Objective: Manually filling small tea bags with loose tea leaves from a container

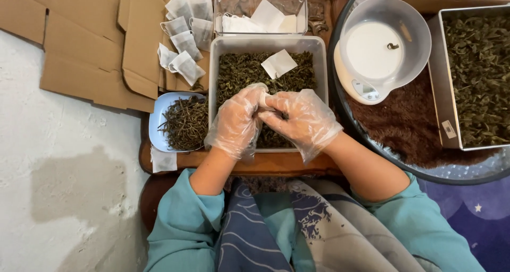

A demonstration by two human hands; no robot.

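A small white paper filter bag is being pinched between the left hand and right hand, both gloved, directly over the clear rectangular plastic tub of dried green leaves; another empty bag is lying at twelve o'clock.

soft even daylight, faint shadows, sharp focus throughout, mild sheen on plastic gloves, slight wide-angle bending at edges

Probably a home tea-packing spot: loose tea bins, scale.
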